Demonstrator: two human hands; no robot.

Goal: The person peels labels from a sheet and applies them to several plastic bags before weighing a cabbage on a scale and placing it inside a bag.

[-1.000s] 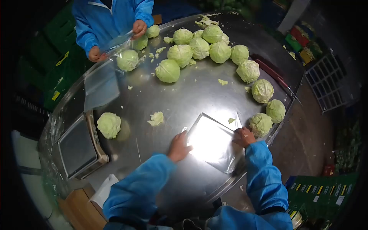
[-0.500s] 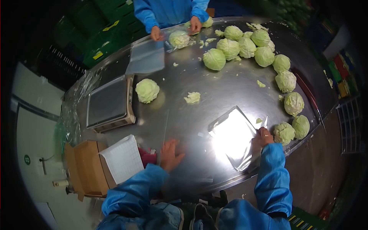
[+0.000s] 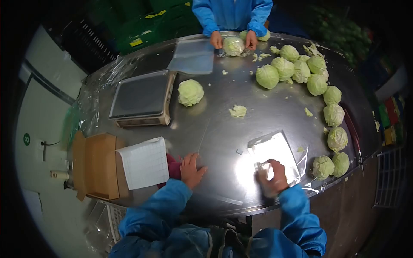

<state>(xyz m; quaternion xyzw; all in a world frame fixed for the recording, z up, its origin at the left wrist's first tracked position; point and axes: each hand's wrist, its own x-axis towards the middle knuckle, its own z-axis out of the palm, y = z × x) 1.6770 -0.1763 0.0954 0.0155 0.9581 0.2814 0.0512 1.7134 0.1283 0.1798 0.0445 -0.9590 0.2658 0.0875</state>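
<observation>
My left hand (image 3: 191, 170) lies with fingers spread on the metal table (image 3: 223, 137), beside a dark red item (image 3: 174, 167) and a sheet of gridded paper (image 3: 144, 163). Over the near edge of a stack of clear plastic bags (image 3: 277, 150), my right hand (image 3: 274, 178) is curled; blur and glare hide whether it holds anything. A lone cabbage (image 3: 190, 93) sits right of the scale (image 3: 141, 95). A loose cabbage leaf (image 3: 238, 111) lies mid-table.
Several cabbages (image 3: 300, 71) curve along the right side, near a dark red knife-like tool (image 3: 352, 129). An open cardboard box (image 3: 101, 165) stands at left. Across the table, a co-worker's hands (image 3: 251, 41) hold a wrapped cabbage (image 3: 233, 46) beside a bag stack (image 3: 192, 56).
My right hand has moved left from the bags' right edge to their near left side. My left hand stays on the table. The whole view has shifted, and the co-worker's hands have closed around the wrapped cabbage.
</observation>
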